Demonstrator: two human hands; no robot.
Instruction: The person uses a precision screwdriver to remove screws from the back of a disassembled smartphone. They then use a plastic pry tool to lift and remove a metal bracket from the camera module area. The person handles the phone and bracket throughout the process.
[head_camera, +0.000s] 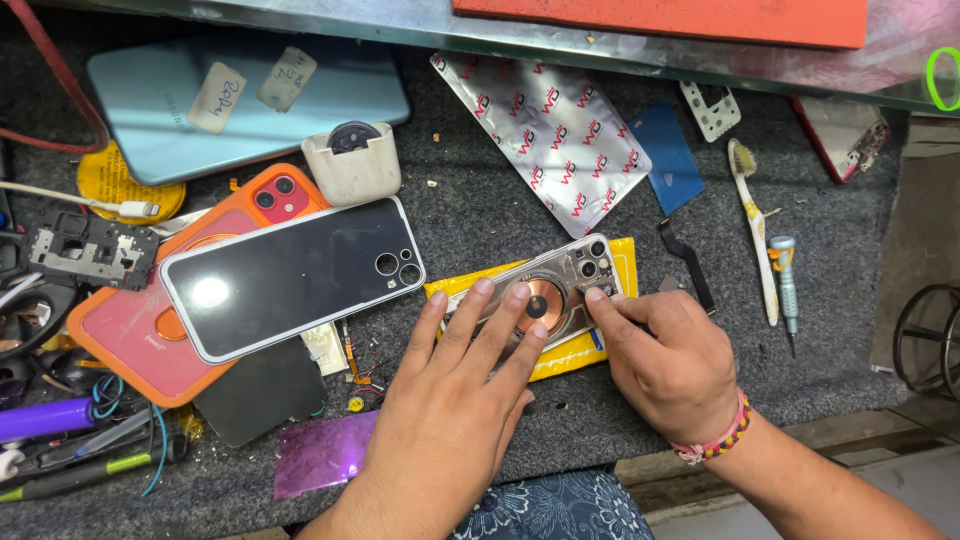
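The left hand (455, 385) lies flat, palm down, its fingers spread and stretched forward so that the fingertips (484, 287) press on the opened phone back housing (560, 285), which shows a copper charging coil at its middle and camera holes at its upper right corner. The right hand (665, 365), wearing a braided wristband (722, 440), is curled, its thumb and forefinger pinched together at the housing's camera corner; whether they grip a small part there cannot be told. The housing rests on a yellow pad (590, 345) on the grey felt table (480, 200). To the left, a transparent phone case (290, 275) lies across a red phone in an orange case (150, 330), with a light blue phone (180, 100) behind them. A silver foil pouch (545, 125) and a blue card (668, 155) lie beyond the housing; a toothbrush (755, 230) and a small screwdriver (787, 285) lie just right of the right hand. A purple foil scrap (320, 450) sits near the left wrist.
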